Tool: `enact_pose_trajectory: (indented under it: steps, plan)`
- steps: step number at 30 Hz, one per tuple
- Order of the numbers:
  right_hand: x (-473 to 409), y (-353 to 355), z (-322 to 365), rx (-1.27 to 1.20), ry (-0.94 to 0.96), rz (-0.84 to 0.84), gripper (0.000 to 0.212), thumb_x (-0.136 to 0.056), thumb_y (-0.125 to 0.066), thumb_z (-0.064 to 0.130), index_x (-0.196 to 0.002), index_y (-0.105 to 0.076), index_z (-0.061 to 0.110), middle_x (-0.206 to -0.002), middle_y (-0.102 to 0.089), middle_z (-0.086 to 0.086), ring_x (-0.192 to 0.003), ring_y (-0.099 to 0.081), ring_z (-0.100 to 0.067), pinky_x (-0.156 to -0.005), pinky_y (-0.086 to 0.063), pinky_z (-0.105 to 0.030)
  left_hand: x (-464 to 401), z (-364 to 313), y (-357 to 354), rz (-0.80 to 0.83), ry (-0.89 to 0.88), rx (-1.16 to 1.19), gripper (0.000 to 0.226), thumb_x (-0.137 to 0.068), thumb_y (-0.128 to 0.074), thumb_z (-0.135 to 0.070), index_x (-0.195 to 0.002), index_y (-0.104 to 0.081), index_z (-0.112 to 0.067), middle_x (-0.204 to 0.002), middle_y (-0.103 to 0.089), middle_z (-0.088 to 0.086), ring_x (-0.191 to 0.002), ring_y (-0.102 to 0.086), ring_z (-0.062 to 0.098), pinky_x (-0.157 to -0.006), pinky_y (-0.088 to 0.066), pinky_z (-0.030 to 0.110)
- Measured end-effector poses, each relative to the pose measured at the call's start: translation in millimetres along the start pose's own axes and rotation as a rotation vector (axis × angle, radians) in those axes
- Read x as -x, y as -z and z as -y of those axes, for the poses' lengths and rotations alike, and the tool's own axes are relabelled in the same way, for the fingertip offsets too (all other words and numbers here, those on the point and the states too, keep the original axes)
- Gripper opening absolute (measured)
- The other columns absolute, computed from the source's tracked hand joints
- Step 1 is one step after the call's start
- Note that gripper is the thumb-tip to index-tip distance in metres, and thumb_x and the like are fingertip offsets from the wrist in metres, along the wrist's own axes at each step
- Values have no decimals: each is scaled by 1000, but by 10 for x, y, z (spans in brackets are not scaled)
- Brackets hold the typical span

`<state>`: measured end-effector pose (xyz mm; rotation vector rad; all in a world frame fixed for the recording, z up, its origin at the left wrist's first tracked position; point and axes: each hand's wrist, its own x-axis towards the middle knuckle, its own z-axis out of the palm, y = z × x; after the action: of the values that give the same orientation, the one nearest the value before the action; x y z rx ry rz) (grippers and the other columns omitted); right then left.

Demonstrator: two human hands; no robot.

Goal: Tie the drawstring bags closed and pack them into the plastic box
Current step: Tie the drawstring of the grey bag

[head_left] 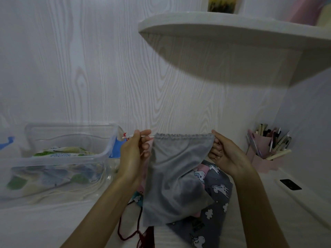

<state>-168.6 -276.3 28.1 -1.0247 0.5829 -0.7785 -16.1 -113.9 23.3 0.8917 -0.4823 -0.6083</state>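
Grey drawstring bag (pixel 176 178) hung at centre frame, its gathered mouth stretched between both hands, probably so the cord could cinch it. Left hand (pixel 134 153) pinched the cord end (pixel 143 136); right hand (pixel 223 154) pinched the opposite corner. Plastic box (pixel 59 158), lower left, held one leaf-print bag (pixel 60 151).

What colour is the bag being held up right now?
Plain grey bag, no print; the head view shows it clearly.

Grey bag (pixel 177 176) aloft, mouth unclosed
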Motion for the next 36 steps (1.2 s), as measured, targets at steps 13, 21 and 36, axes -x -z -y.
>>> enact_pose_trajectory:
  steps: [13, 21, 36]
  plan:
    - [46, 501, 153, -587, 20, -137, 47, -84, -62, 22, -48, -32, 18, -34, -22, 6, -27, -18, -7, -43, -18, -17, -50, -271, 83, -206, -149, 87, 37, -102, -34, -26, -68, -45, -17, -43, -36, -13, -39, -36, 2, -41, -35, 12]
    - [45, 425, 71, -662, -7, -215, 62, -101, -39, 26, -39, -33, 15, -32, -21, 5, -24, -17, -7, -46, -17, -22, -51, -209, 80, -339, -220, 149, 37, -102, -36, -22, -66, -45, -17, -42, -38, -13, -39, -38, 1, -43, -39, 13]
    - [233, -38, 175, 1179, 455, -396, 38, -98, -45, 31, -133, -47, 17, -128, -55, -4, -115, -52, -23, -92, -38, -30, 67, -426, -50, -45, -139, -150, 36, -101, -37, -26, -69, -50, -15, -41, -39, -11, -33, -33, 2, -35, -31, 13]
